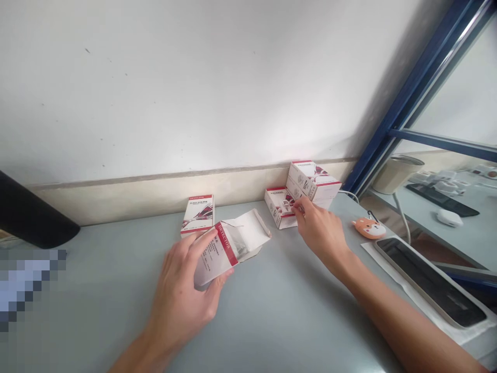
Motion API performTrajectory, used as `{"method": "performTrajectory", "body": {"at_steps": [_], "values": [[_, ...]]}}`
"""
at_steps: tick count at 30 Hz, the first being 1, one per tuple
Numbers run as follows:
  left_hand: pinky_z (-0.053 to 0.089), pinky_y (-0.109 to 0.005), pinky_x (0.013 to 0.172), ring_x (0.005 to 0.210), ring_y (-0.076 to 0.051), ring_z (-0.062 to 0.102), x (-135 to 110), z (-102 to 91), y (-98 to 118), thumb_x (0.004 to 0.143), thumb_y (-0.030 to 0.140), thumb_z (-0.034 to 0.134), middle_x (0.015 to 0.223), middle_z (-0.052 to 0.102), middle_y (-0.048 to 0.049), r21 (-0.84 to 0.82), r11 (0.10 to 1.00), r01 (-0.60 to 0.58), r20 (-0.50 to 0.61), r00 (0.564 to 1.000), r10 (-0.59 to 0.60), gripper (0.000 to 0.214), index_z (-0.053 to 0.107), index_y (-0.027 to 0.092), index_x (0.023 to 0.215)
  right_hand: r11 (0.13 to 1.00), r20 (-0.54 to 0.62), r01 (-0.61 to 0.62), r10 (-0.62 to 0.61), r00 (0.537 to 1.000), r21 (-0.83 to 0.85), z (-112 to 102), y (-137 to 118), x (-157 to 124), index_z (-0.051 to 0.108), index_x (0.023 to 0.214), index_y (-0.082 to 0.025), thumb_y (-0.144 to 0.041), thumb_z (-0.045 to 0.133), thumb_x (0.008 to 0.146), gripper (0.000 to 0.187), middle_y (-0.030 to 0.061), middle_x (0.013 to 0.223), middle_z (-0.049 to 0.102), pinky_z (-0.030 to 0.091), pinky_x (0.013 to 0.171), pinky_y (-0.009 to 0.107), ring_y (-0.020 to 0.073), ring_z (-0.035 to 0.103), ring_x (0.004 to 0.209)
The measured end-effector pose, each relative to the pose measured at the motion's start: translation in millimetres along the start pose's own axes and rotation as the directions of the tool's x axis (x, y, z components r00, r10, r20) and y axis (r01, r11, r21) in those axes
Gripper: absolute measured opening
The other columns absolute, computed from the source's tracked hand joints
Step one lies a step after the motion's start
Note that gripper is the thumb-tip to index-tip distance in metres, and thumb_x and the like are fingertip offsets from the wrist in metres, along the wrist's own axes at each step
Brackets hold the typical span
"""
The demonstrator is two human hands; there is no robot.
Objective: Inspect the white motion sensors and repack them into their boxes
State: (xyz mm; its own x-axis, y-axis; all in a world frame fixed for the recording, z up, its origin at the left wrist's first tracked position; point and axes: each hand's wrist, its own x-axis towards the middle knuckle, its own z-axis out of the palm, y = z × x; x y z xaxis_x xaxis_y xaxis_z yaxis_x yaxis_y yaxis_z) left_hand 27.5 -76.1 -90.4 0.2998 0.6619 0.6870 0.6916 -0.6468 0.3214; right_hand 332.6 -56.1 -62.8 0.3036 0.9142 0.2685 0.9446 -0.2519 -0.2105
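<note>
The left hand [180,298] curls wide around an open red-and-white box [221,254] to hold it steady, while the right hand's narrow fingers [301,207] touch a stacked box [277,207] by the wall [155,197].

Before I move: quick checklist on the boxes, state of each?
1. Left hand holding the opened DETECTOR box between thumb and fingers: ok.
2. That box's flap closed: not ok, it stands open.
3. Contents of that box: cannot tell.
4. Right hand in contact with the stack of boxes: ok, fingertips on it.
5. Stack steady: cannot tell from this view.
6. Upright box by the wall clear of the left hand: cannot tell, they look close.
</note>
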Motion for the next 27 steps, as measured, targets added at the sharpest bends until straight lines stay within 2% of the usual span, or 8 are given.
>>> {"method": "performTrajectory", "body": {"at_steps": [3,5,8,11,17,20,24,27], "values": [[0.05,-0.054,0.104,0.128,-0.038,0.061,0.3,0.8,0.5,0.095,0.029,0.072,0.143,0.059,-0.0141,-0.002,1.0,-0.008,0.001,1.0,0.008,0.068,0.043,0.032,0.156,0.995,-0.13,0.066,-0.056,0.99,0.075,-2.3,-2.6,-5.6,0.065,0.11,-0.024,-0.029,0.049,0.108,0.017,0.0077,0.102,0.081,0.027,0.056,0.031,0.0205,0.063,0.06],[0.05,-0.053,0.104,0.128,-0.038,0.061,0.9,1.0,1.3,0.094,0.026,0.072,0.142,0.059,-0.0148,0.003,1.0,-0.027,0.002,1.0,0.027,0.068,0.043,0.031,0.156,0.953,-0.286,0.219,-0.153,0.946,0.212,-6.3,-7.2,-14.2,0.065,0.106,-0.025,-0.028,0.053,0.105,0.012,0.0055,0.108,0.079,0.032,0.055,0.03,0.0158,0.059,0.057],[0.049,-0.053,0.104,0.126,-0.037,0.062,2.4,0.0,2.3,0.093,0.022,0.071,0.138,0.061,-0.0155,0.031,0.996,-0.078,0.011,0.997,0.078,0.067,0.044,0.029,0.153,0.689,-0.396,0.565,-0.412,0.821,0.454,-15.1,-19.8,-32.5,0.065,0.103,-0.025,-0.024,0.059,0.102,0.006,0.0027,0.099,0.076,0.042,0.058,0.028,0.0135,0.058,0.062],[0.048,-0.053,0.103,0.122,-0.036,0.064,4.3,-2.2,2.8,0.09,0.015,0.072,0.134,0.063,-0.0157,0.082,0.984,-0.155,0.015,0.988,0.155,0.066,0.047,0.028,0.15,0.442,-0.29,0.625,-0.616,0.733,0.644,-22.0,-35.3,-49.3,0.07,0.106,-0.025,-0.022,0.059,0.102,0.012,0.0037,0.1,0.074,0.05,0.068,0.03,0.0166,0.067,0.08],[0.049,-0.052,0.097,0.119,-0.037,0.066,7.6,-9.8,6.8,0.082,0.001,0.071,0.135,0.064,-0.0177,0.211,0.928,-0.306,0.002,0.95,0.313,0.066,0.056,0.027,0.141,0.529,0.045,0.387,-0.631,0.775,0.755,-10.6,-45.1,-53.4,0.073,0.11,-0.026,-0.017,0.059,0.103,0.018,-0.0026,0.09,0.072,0.045,0.062,0.026,0.012,0.056,0.068],[0.05,-0.05,0.094,0.116,-0.036,0.067,7.6,-12.4,7.5,0.082,0.002,0.072,0.133,0.066,-0.0175,0.213,0.916,-0.34,0.011,0.938,0.346,0.062,0.057,0.026,0.138,0.573,-0.013,0.546,-0.682,0.731,0.611,3.4,-40.8,-50.3,0.072,0.104,-0.023,-0.023,0.058,0.107,0.014,-0.0002,0.091,0.07,0.04,0.062,0.027,0.0132,0.057,0.072],[0.053,-0.05,0.1,0.119,-0.034,0.068,5.8,-9.7,3.4,0.088,0.016,0.076,0.135,0.068,-0.0167,0.085,0.957,-0.279,0.045,0.96,0.276,0.056,0.055,0.026,0.139,0.59,-0.128,0.75,-0.754,0.644,0.301,14.4,-38.7,-50.1,0.067,0.097,-0.02,-0.017,0.053,0.107,0.017,0.0025,0.092,0.068,0.033,0.06,0.031,0.0157,0.057,0.073],[0.056,-0.045,0.1,0.117,-0.031,0.071,4.9,-6.1,1.8,0.093,0.032,0.075,0.133,0.071,-0.013,0.036,0.985,-0.168,0.097,0.982,0.164,0.05,0.055,0.026,0.138,0.618,-0.145,0.738,-0.731,0.666,0.271,10.5,-36.2,-46.9,0.063,0.098,-0.021,-0.007,0.05,0.101,0.019,0.0025,0.096,0.069,0.034,0.061,0.031,0.016,0.057,0.073]]}}
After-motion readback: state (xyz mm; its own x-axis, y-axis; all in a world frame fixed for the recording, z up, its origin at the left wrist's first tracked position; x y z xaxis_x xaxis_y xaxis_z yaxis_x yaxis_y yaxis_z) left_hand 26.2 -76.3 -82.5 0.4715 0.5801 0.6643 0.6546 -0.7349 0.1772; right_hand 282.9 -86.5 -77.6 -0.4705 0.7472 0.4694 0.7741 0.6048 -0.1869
